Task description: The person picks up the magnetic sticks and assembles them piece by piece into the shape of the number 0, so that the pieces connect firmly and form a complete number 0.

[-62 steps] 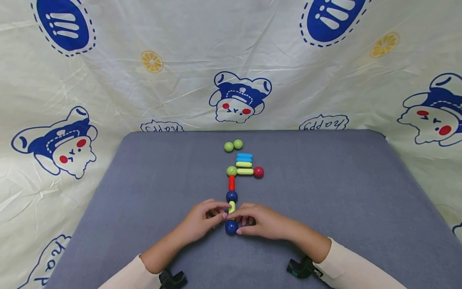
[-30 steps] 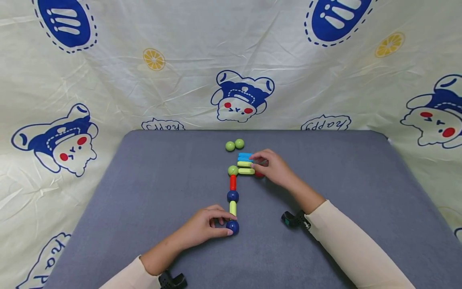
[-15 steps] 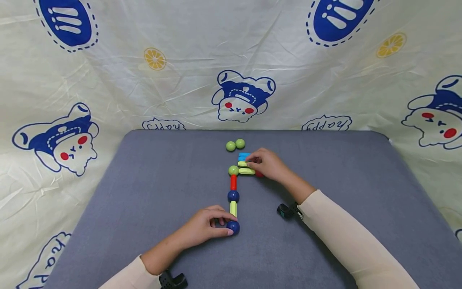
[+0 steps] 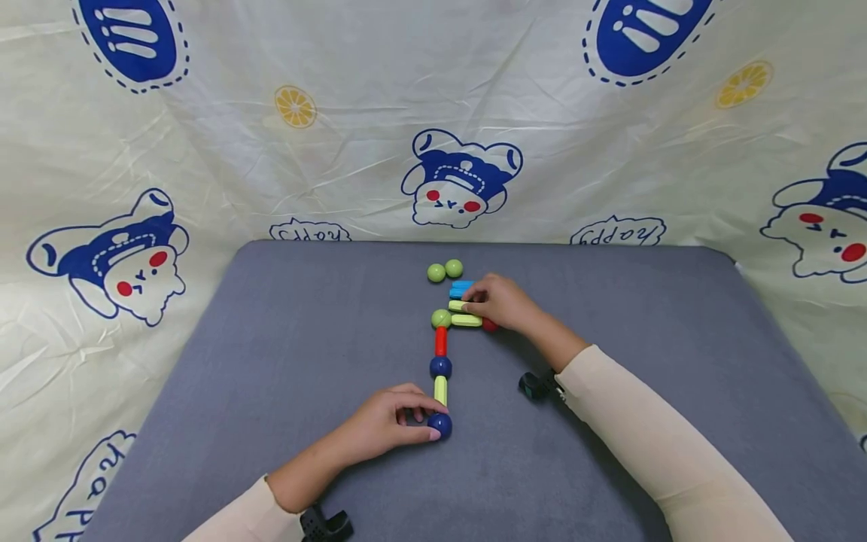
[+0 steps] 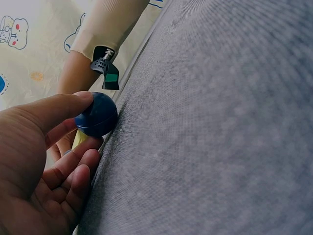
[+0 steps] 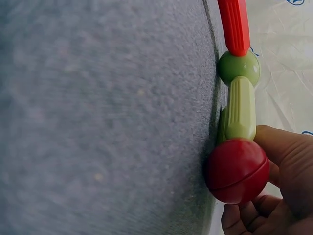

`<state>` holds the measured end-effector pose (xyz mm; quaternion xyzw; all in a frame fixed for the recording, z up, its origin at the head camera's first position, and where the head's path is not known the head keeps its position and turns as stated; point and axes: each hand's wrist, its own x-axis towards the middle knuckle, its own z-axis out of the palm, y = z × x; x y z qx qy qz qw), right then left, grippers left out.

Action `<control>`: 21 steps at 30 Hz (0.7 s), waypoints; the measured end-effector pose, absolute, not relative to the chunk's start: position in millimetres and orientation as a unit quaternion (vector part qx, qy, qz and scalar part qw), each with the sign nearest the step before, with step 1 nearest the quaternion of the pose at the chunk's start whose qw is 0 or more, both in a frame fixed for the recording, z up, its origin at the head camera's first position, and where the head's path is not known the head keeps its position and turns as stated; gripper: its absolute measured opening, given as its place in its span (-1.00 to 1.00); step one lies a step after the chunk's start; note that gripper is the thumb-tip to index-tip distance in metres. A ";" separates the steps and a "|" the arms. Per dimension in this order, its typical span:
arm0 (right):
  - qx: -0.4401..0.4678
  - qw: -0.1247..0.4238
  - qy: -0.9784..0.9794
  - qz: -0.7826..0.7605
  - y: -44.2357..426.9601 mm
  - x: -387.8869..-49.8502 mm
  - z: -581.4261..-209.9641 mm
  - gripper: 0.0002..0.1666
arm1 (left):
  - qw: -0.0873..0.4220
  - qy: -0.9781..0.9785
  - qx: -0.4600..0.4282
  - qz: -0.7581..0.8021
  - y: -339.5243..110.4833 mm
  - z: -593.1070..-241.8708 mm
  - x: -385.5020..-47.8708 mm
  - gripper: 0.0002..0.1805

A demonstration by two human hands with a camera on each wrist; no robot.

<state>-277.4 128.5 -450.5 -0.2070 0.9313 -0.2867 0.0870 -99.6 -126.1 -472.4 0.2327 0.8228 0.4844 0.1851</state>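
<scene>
The left hand (image 4: 382, 427) pinches the nearest dark blue ball (image 4: 440, 426) between thumb and fingers; the left wrist view shows its thumb on this blue ball (image 5: 98, 115). From that ball a chain runs away: a yellow-green stick (image 4: 441, 391), a second blue ball (image 4: 441, 366), a red stick (image 4: 442, 341) and a green ball (image 4: 441, 318). Another yellow-green stick (image 4: 466, 321) joins the green ball to a red ball (image 4: 490, 324). Just behind it, the right hand (image 4: 506, 303) holds the end of a loose yellow-green stick (image 4: 456, 306). The red ball (image 6: 237, 171) partly hides the right fingers.
Blue sticks (image 4: 462, 290) lie side by side just behind the right fingertips. Two loose green balls (image 4: 436, 272) sit farther back. The grey table (image 4: 305, 324) ends at a patterned white sheet (image 4: 359, 165).
The right hand has left the near end of the chain for the loose sticks, and its fingers have closed on the yellow-green one. The left hand has shifted onto the nearest blue ball.
</scene>
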 end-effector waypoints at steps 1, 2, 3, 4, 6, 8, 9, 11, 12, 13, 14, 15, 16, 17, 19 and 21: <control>-0.203 0.091 0.932 -0.287 128.4 -277.9 -450.4 -0.80 | 0.186 0.823 0.231 0.485 -126.1 -472.5 -99.7 -0.73; -0.200 0.095 0.932 -0.287 128.3 -278.4 -450.1 -0.80 | 0.188 0.823 0.230 0.484 -126.1 -472.4 -99.7 -0.73; -0.199 0.097 0.932 -0.288 128.1 -278.7 -449.7 -0.80 | 0.188 0.823 0.229 0.484 -126.2 -472.6 -99.9 -0.73; -0.197 0.097 0.931 -0.290 128.1 -278.9 -449.2 -0.80 | 0.189 0.823 0.229 0.484 -126.1 -472.8 -100.1 -0.73; -0.196 0.092 0.932 -0.291 127.9 -278.8 -448.2 -0.80 | 0.188 0.822 0.227 0.486 -126.0 -473.1 -100.4 -0.73; -0.198 0.084 0.931 -0.296 129.4 -278.4 -446.8 -0.78 | 0.187 0.822 0.226 0.488 -125.4 -473.4 -100.6 -0.73; -0.198 0.080 0.930 -0.300 130.4 -277.9 -445.4 -0.77 | 0.186 0.822 0.226 0.489 -125.1 -473.4 -100.7 -0.73; -0.198 0.070 0.928 -0.308 133.3 -276.0 -441.8 -0.75 | 0.183 0.822 0.226 0.490 -124.9 -473.1 -100.7 -0.72; -0.197 0.068 0.926 -0.314 135.4 -275.0 -439.6 -0.74 | 0.181 0.822 0.227 0.490 -124.9 -472.8 -100.7 -0.72; -0.195 0.065 0.925 -0.320 137.0 -273.1 -436.8 -0.73 | 0.178 0.823 0.227 0.489 -125.1 -472.7 -100.6 -0.72; -0.193 0.062 0.923 -0.326 138.6 -271.0 -433.9 -0.73 | 0.175 0.823 0.228 0.489 -125.2 -472.3 -100.5 -0.72; -0.190 0.060 0.922 -0.333 140.0 -268.1 -430.4 -0.73 | 0.174 0.824 0.229 0.489 -125.4 -471.8 -100.4 -0.71; -0.190 0.057 0.920 -0.338 141.4 -265.1 -427.2 -0.73 | 0.171 0.824 0.229 0.489 -125.6 -471.7 -100.3 -0.71; -0.189 0.056 0.918 -0.343 142.7 -261.8 -423.9 -0.73 | 0.169 0.825 0.229 0.489 -125.8 -471.9 -100.3 -0.70; -0.190 0.054 0.914 -0.354 146.1 -254.3 -418.1 -0.73 | 0.166 0.825 0.226 0.490 -125.5 -472.0 -100.5 -0.69; -0.194 0.055 0.913 -0.355 148.9 -246.3 -413.6 -0.74 | 0.164 0.825 0.222 0.493 -125.4 -472.4 -100.6 -0.69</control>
